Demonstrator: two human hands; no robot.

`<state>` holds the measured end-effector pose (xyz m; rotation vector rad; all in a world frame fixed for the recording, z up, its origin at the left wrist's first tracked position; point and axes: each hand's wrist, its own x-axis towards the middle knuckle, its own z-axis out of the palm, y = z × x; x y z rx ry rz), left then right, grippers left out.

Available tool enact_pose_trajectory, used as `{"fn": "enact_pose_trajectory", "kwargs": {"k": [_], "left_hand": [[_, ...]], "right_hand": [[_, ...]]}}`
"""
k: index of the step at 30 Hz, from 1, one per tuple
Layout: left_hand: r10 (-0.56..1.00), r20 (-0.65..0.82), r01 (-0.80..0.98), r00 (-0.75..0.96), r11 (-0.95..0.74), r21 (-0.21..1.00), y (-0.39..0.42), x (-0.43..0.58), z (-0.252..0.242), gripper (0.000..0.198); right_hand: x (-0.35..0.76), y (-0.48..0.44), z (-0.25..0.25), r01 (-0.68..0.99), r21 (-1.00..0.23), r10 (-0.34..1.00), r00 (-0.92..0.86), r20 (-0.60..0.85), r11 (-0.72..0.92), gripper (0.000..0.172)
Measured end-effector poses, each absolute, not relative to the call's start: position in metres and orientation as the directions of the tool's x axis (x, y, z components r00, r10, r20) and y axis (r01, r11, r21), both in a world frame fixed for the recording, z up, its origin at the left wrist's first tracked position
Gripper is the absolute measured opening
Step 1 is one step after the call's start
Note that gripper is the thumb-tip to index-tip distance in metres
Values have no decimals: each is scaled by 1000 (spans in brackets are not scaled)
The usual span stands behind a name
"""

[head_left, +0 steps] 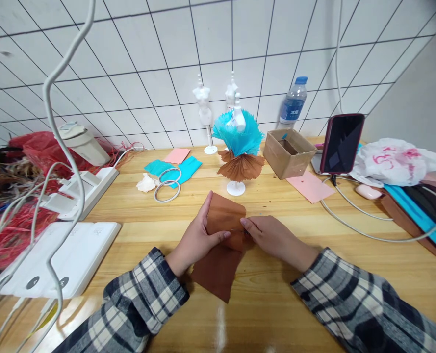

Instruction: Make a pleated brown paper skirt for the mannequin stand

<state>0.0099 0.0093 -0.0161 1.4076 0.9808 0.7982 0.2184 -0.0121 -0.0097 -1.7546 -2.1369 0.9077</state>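
Observation:
Brown crepe paper (pixel 218 272), partly folded over itself, is held just above the wooden table in front of me. My left hand (pixel 199 238) grips its left side, thumb lying across the front face. At the right edge, the thumb and fingers of my right hand (pixel 267 235) pinch the same paper; a small dark thing shows by these fingertips, too hidden to name. Behind the paper stands a small white mannequin (pixel 239 120) on a round base, dressed in pleated blue paper (pixel 252 135) above a pleated brown paper skirt (pixel 242 166).
Two rings (pixel 167 191) lie by blue paper (pixel 191 167) at back left. Behind are another mannequin (pixel 204 105), a cardboard box (pixel 294 166) and a water bottle (pixel 294 100). A phone (pixel 342 143) stands at right. White cables (pixel 50 122) and a power strip (pixel 100 189) occupy the left.

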Motion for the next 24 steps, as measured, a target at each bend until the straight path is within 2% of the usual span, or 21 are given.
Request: {"fn": "enact_pose_trajectory", "kwargs": {"k": [12,24], "left_hand": [[917,-48,173,396,-23,985,8,11,-16,104],[914,-19,99,405,-23,995,9,9,-17,104]], "right_hand": [[214,-13,-12,832,-542,949,-256,-185,118,55],[215,-14,-9,821,-560,942,-266,-206,110,55]]}}
